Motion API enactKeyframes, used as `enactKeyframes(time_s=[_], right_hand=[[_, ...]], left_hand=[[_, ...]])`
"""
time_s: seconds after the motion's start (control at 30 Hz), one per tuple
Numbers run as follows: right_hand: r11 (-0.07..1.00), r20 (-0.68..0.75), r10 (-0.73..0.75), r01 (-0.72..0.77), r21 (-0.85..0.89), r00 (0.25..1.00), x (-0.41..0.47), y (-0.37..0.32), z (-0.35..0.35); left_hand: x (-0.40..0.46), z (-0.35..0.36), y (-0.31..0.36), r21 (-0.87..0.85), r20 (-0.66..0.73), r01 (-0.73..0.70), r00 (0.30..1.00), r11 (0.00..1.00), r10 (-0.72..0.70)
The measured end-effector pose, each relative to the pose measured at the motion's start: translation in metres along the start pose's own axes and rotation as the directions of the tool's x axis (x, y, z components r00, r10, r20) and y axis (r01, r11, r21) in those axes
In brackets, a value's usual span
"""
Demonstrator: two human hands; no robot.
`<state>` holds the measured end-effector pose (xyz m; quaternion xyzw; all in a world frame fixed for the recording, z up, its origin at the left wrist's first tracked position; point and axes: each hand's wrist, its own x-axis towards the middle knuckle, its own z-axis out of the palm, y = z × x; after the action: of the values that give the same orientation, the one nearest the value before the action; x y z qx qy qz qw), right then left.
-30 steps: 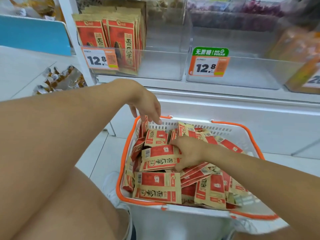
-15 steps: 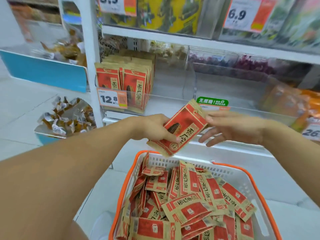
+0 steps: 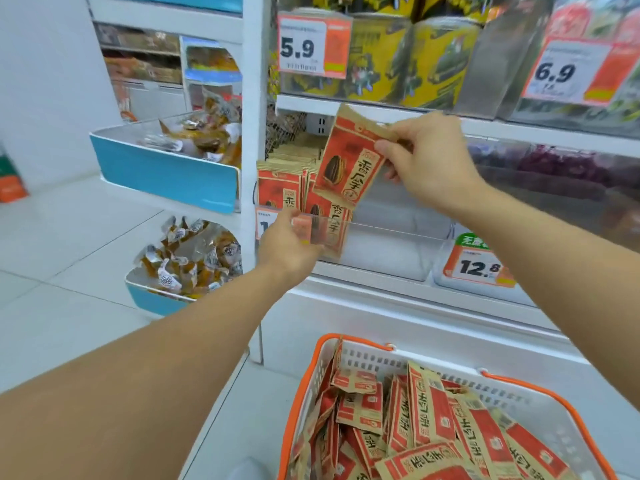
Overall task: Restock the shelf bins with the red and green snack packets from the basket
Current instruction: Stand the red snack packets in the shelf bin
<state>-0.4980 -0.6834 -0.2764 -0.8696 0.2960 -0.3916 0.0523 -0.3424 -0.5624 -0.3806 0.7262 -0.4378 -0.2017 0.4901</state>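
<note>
Half a second ago both hands shared one red and tan paper snack packet [image 3: 349, 157] above the basket; now the right hand [image 3: 427, 157] alone has it, lifted up to the shelf, thumb and fingers pinching its upper right corner so it hangs tilted, its lower edge just over the clear plastic shelf bin [image 3: 384, 244]. The left hand [image 3: 289, 242] has dropped away to the bin's front wall, below and left of the right hand, fingers curled over the clear lip next to the price tag; whether it grips the lip or only steadies the standing row of matching red packets [image 3: 298, 188] behind it I cannot tell for sure. That row fills only the side of the bin nearest the left hand; the stretch under the right hand looks bare, so the held packet seems bound for the front of the row. Below both wrists, the white plastic basket with orange rim [image 3: 304, 382] holds a deep heap of identical packets, so most of the restocking appears undone.
</note>
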Motion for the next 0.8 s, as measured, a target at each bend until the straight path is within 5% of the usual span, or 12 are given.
enactKeyframes(time_s=[0.17, 0.37, 0.63, 0.73, 0.8], right_hand=[[0.967, 0.217, 0.035, 0.022, -0.253, 0.976, 0.023, 0.001, 0.037], [0.958, 0.427, 0.288, -0.255, -0.134, 0.857, 0.033, 0.001, 0.060], [0.876, 0.419, 0.416, -0.479, 0.052, 0.807, 0.002, 0.012, 0.060], [0.761, 0.433, 0.522, -0.631, 0.152, 0.735, -0.008, 0.017, 0.054], [0.590, 0.443, 0.615, -0.753, 0.290, 0.652, -0.008, 0.017, 0.052]], left_hand=[[0.001, -0.009, -0.007, 0.027, 0.059, -0.024, 0.998, 0.999, 0.022], [0.000, -0.014, -0.016, 0.027, 0.134, -0.026, 0.991, 0.999, 0.022], [0.000, -0.012, -0.016, 0.067, 0.156, -0.074, 0.986, 0.995, 0.062], [0.000, -0.009, -0.016, 0.268, 0.135, -0.230, 0.971, 0.936, 0.200], [0.000, -0.006, -0.015, 0.371, 0.118, -0.301, 0.954, 0.878, 0.277]])
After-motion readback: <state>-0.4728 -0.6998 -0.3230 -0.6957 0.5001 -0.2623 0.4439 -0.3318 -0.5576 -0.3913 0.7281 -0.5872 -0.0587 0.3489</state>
